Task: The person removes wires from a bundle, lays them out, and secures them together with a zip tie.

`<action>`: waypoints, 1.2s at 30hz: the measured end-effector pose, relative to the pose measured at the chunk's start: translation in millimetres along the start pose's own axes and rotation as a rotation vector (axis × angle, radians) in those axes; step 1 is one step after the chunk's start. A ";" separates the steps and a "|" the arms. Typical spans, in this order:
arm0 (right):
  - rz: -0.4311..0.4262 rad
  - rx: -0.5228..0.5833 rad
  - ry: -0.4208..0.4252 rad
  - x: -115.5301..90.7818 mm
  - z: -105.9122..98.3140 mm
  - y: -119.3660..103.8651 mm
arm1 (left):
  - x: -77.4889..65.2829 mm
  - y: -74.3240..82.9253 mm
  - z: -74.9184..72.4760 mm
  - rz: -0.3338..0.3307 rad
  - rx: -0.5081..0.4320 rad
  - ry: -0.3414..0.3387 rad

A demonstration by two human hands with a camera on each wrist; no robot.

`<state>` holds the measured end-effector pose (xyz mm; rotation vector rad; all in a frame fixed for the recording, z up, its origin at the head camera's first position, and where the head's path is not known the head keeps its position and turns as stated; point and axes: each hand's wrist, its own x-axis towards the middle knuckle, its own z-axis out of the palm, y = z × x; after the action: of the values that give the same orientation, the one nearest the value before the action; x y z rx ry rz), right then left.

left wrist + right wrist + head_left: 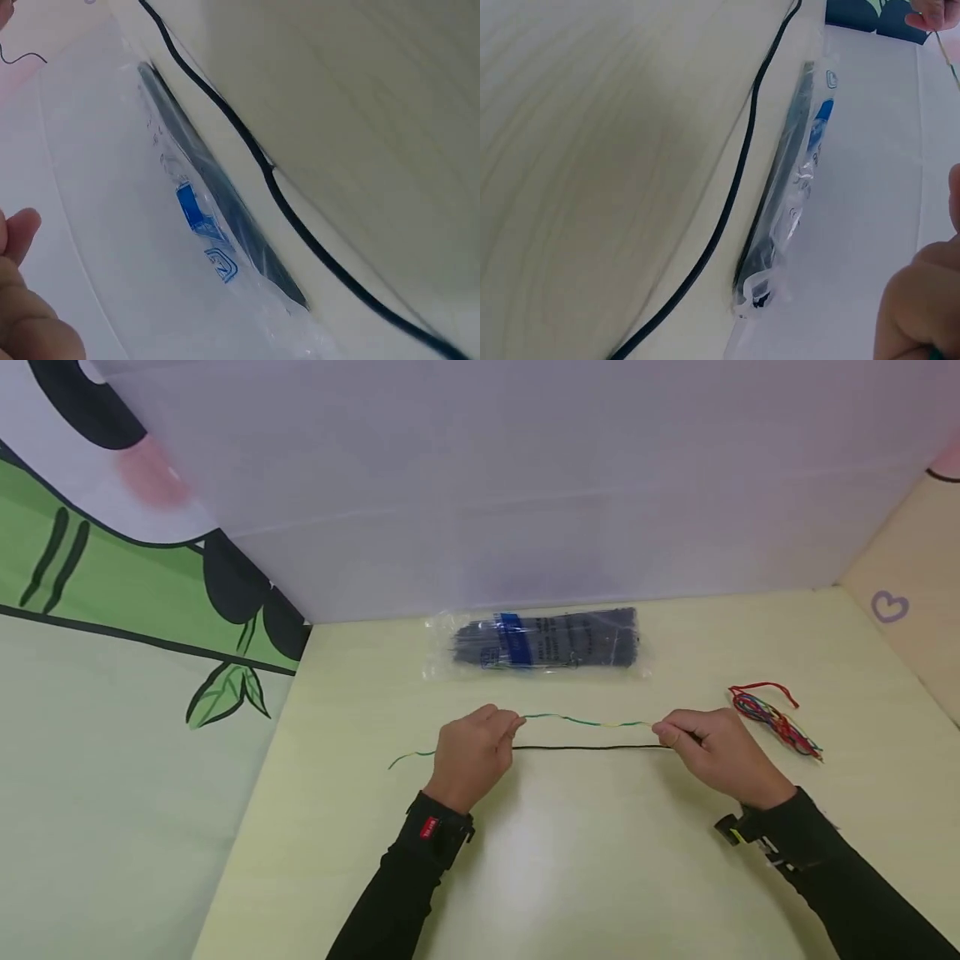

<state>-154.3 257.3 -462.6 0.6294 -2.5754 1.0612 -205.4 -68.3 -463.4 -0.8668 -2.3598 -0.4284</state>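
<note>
In the head view, both forearms reach in over the counter (pixel 585 868), the left hand (pixel 471 756) and right hand (pixel 723 756) well apart, thumbs and fingers pinching a thin green-and-yellow wire (pixel 581 721) strung between them, its loose end poking out past the left. The left wrist view catches curled fingers (pixel 34 322) at the edge, near a plastic packet (pixel 217 180). In the right wrist view, the left hand grips the wire, top right
</note>
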 end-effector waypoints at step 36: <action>0.337 -0.154 0.022 -38.0 -18.7 11.0 | -43.8 -44.9 -24.9 -0.376 -0.083 -0.121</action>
<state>-125.1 288.5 -472.1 0.1478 -2.7723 0.9414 -198.1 -134.3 -475.4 -0.4914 -2.6403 -0.6428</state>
